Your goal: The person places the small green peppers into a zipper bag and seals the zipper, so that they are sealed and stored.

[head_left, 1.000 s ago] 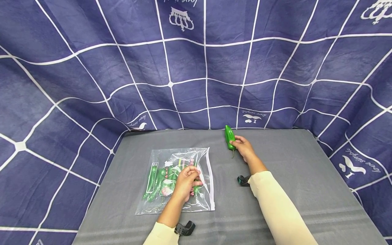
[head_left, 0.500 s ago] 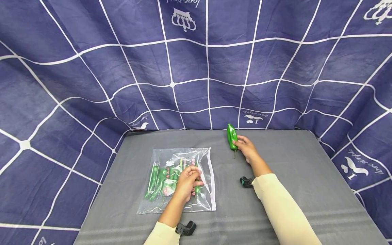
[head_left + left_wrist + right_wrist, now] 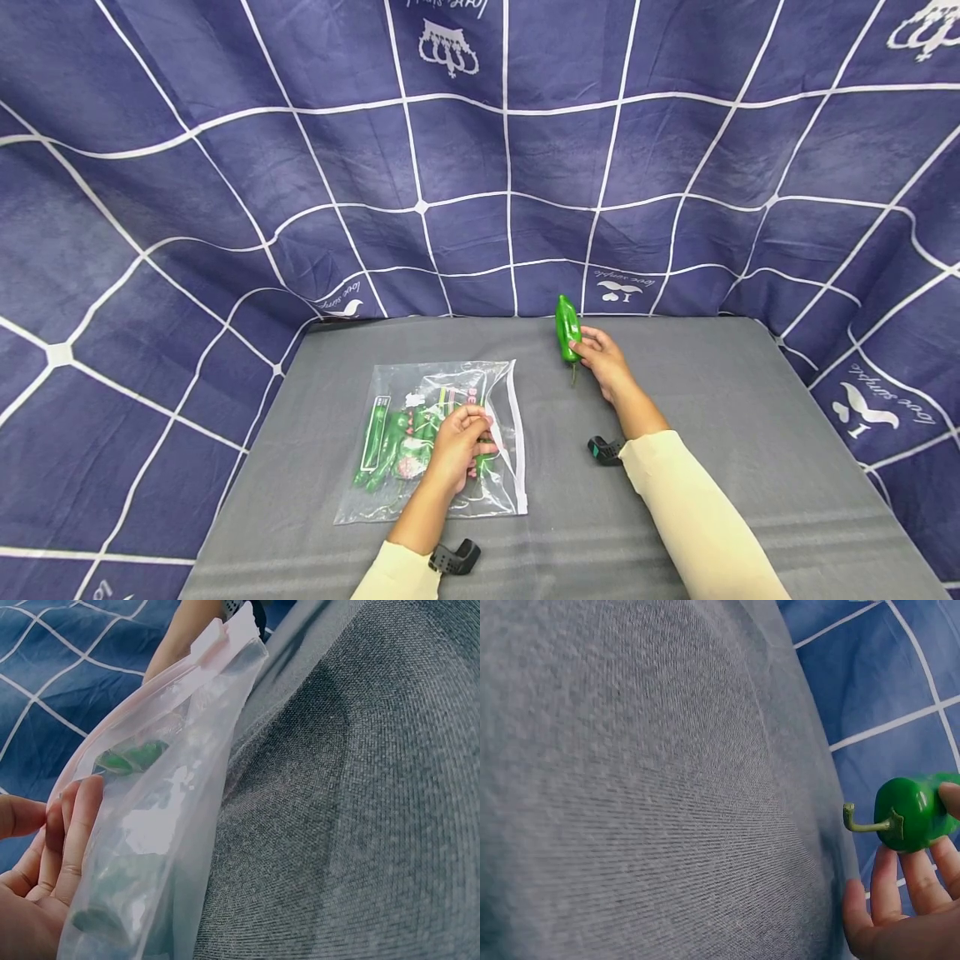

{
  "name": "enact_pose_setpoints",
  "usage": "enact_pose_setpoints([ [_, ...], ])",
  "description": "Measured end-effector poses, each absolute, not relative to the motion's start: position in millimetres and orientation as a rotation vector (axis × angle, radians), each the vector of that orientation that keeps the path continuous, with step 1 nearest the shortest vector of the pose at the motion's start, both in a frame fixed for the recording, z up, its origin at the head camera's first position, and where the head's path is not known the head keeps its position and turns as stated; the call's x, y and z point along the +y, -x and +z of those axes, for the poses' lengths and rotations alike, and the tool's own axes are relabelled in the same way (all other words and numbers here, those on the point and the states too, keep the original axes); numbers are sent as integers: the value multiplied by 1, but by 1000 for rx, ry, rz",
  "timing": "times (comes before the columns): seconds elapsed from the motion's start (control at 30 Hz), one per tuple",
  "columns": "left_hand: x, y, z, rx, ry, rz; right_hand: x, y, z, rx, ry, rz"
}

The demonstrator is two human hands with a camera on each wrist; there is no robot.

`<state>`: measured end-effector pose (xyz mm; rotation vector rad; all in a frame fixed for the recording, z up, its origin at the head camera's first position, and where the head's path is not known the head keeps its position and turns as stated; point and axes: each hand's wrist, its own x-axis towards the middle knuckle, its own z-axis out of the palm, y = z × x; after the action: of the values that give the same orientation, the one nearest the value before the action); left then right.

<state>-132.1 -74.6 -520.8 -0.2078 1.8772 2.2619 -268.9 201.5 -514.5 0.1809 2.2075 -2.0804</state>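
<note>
My right hand [image 3: 604, 365] holds a glossy green pepper [image 3: 566, 332] beyond the bag, to its right. Its tip points to the back and its curved stem toward me. In the right wrist view, the thumb lies over the pepper [image 3: 909, 814] and fingers are under it. A clear zip bag [image 3: 519, 433] lies flat with its white zip strip on the right. My left hand [image 3: 452, 450] reaches over it, pinching the film near that strip between thumb and fingers. Through the bag [image 3: 199, 761], the left wrist view shows blurred green shapes.
Inside the bag are several green pieces [image 3: 390, 446], partly covered by print and glare. Grey cloth [image 3: 675, 367] covers the table. A blue curtain [image 3: 465, 233] with white grid lines stands behind its back edge and at both sides.
The pepper and my right hand have shifted slightly to the right and then a little farther back. My left hand keeps its pinch on the bag in nearly the same place.
</note>
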Motion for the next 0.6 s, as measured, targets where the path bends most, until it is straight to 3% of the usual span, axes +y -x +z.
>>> enact_pose_setpoints([
  [0.6,-72,132,-520,1870,189,2307,199,238,-509,2049,-95,-2293],
])
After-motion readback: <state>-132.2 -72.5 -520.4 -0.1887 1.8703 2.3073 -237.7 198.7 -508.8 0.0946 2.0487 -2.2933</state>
